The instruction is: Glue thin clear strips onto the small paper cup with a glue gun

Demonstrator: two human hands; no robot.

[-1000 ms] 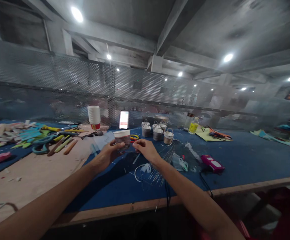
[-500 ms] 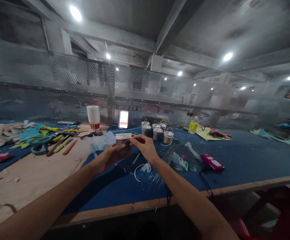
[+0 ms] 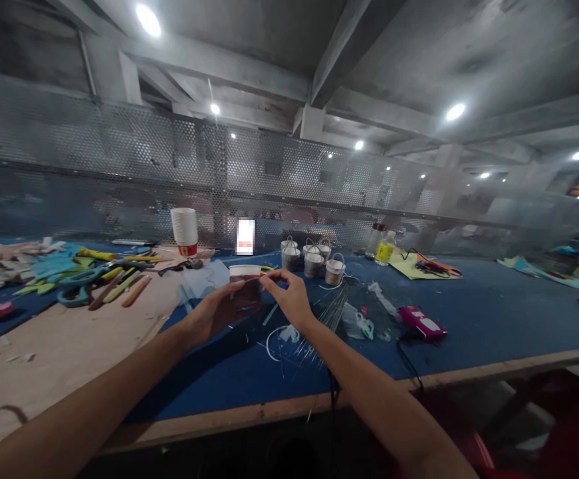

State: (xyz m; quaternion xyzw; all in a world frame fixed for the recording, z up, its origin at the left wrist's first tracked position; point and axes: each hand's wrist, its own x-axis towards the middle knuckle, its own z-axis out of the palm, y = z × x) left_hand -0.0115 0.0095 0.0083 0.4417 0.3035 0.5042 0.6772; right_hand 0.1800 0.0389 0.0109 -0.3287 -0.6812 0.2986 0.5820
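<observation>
A small paper cup (image 3: 245, 271) with a white rim and a dark reddish-brown lower part is held upright over the blue table mat. My left hand (image 3: 212, 311) is closed around its left side, thumb near the rim. At the cup's right side, my right hand (image 3: 290, 297) pinches a thin strand (image 3: 253, 279) that runs across the front of the cup towards my left thumb. Whether it is cord or wire I cannot tell. Behind my right hand stand several small cups with looped handles (image 3: 312, 265). A bundle of thin wires (image 3: 332, 322) lies beside my right wrist.
A stack of white paper cups (image 3: 184, 229) and a lit phone screen (image 3: 245, 237) stand at the back. Scissors (image 3: 77, 293) and knife-like tools lie left. Rightward are a yellow-labelled bottle (image 3: 385, 250), a magenta device (image 3: 423, 324) with a black cable, and plastic scraps (image 3: 359, 322).
The strand, earlier bowed in a loose arc before the cup, now lies straighter between my hands. My left thumb has come up nearer the rim. The view has shifted slightly.
</observation>
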